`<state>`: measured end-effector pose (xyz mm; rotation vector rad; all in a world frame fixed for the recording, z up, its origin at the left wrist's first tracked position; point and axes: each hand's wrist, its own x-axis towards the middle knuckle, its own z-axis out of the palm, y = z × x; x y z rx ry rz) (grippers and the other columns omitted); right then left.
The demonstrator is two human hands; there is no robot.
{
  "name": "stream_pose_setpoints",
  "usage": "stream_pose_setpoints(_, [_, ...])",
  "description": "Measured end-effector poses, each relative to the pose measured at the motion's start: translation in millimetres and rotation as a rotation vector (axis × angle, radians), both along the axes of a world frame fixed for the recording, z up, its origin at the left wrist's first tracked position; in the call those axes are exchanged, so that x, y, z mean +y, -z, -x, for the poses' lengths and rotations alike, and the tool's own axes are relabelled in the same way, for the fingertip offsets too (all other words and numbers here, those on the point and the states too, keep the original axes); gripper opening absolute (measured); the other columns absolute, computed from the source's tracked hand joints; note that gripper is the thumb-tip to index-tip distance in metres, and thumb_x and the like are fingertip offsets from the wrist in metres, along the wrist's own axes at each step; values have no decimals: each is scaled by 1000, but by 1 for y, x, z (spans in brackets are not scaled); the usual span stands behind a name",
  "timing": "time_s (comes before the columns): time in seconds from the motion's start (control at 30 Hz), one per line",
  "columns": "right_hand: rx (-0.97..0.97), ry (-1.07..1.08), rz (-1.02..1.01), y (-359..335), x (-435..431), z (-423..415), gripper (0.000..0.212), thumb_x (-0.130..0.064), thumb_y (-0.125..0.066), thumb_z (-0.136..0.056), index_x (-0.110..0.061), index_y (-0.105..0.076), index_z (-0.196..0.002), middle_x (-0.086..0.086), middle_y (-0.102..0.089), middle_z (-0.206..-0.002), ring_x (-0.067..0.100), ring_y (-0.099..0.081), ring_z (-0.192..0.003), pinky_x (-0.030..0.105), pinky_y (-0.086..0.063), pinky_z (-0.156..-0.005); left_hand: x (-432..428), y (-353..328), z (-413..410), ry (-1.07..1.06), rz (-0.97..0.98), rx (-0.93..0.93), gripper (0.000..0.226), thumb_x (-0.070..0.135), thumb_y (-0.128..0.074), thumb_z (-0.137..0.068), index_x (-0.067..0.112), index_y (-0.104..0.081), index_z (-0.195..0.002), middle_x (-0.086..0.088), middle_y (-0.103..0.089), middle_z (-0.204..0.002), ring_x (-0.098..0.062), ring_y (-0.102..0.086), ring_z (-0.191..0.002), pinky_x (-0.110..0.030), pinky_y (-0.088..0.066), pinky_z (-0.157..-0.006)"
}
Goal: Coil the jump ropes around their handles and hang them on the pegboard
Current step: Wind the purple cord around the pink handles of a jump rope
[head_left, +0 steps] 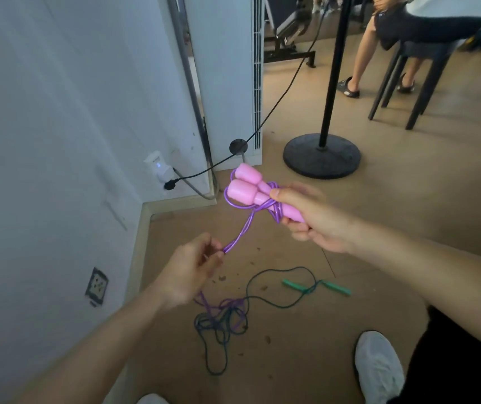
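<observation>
My right hand [310,218] grips two pink jump-rope handles [245,186] held side by side, their fat ends pointing up and left. A purple rope [240,228] is looped a few turns around the handles and runs down to my left hand [194,265], which pinches it between the fingers. The rope's slack falls behind my left wrist into a tangle [221,314] on the floor. A second jump rope with green handles [319,287] and a dark green cord [265,298] lies on the floor, partly mixed into that tangle. No pegboard is in view.
A white wall [58,141] with a plugged socket [160,170] is on the left. A black stand with a round base [322,156] rises ahead. A person sits on a dark chair [417,68] at the back right. My white shoe [379,368] is at the lower right.
</observation>
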<state>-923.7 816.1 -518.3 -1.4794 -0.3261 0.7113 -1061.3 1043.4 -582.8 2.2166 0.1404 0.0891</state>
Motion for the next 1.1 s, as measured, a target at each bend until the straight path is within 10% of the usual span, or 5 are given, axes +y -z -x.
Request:
stream_pose_setpoints(0.27, [-438, 126, 260, 18, 1, -11, 47, -49, -77, -76, -20, -46, -97, 14, -63, -75, 17, -52, -59, 25, -32, -46, -43, -34, 14, 179, -71, -139, 14, 22, -66, -94, 28, -68, -107, -1, -50, -63, -7, -38, -55, -25, -37, -56])
stream_pose_setpoints(0.57, [-943, -318, 457, 16, -5, 14, 30, -33, -73, -87, -21, -48, -97, -7, -54, -66, 4, -44, -56, 18, -30, -51, -37, -51, 10, 81, -170, -292, 8, 34, -74, -88, 27, -73, -85, 18, -61, -70, -7, -56, -61, -25, -42, -58])
stream_pose_setpoints(0.87, [-781, -503, 393, 24, -4, 12, 37, -62, -56, -86, -28, -49, -98, -2, -58, -67, 10, -47, -59, 33, -38, -59, -18, -52, 0, -35, -108, -254, 34, 58, -76, -73, 27, -68, -86, 12, -73, -77, -15, -70, -72, -45, -56, -70])
stream_pose_setpoints(1.1, [-675, -557, 300, 14, -1, 19, 48, -75, -56, -78, -29, -50, -91, 20, -53, -64, 18, -37, -58, 35, -30, -55, -16, -48, -5, -41, -99, -231, 18, 41, -81, -78, 26, -73, -83, 6, -69, -77, -14, -61, -71, -32, -49, -65])
